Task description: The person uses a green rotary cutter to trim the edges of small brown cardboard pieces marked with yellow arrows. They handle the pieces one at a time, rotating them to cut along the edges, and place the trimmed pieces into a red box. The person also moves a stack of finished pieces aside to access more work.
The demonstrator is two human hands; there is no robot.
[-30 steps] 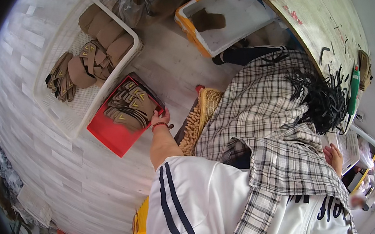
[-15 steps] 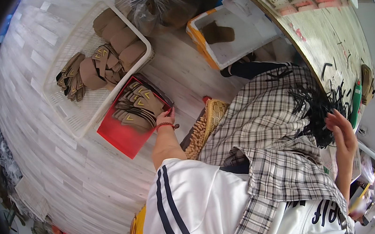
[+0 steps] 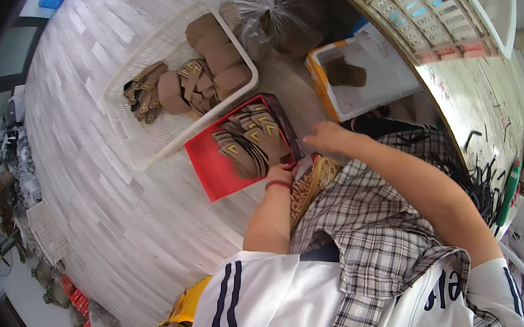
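Reaching down toward the floor, the person has both hands at the near right corner of a red tray [image 3: 210, 170], which lies flat on the pale planks so its load of brown sandal straps [image 3: 249, 140] stays lined up in overlapping rows. The left hand [image 3: 281, 175], a red band at its wrist, rests curled against the tray's near edge; whether its fingers pinch the rim I cannot tell. The right hand [image 3: 325, 137] hovers just beside the tray's right side, fingers loosely together and gripping nothing I can make out. A woven basket [image 3: 310, 187] sits touching the person's checked lap, close enough to draw from. Beyond the tray stands a white mesh basket [image 3: 139, 136] with more brown pieces heaped loosely, and to the right an orange-rimmed bin [image 3: 324, 86] holding one.
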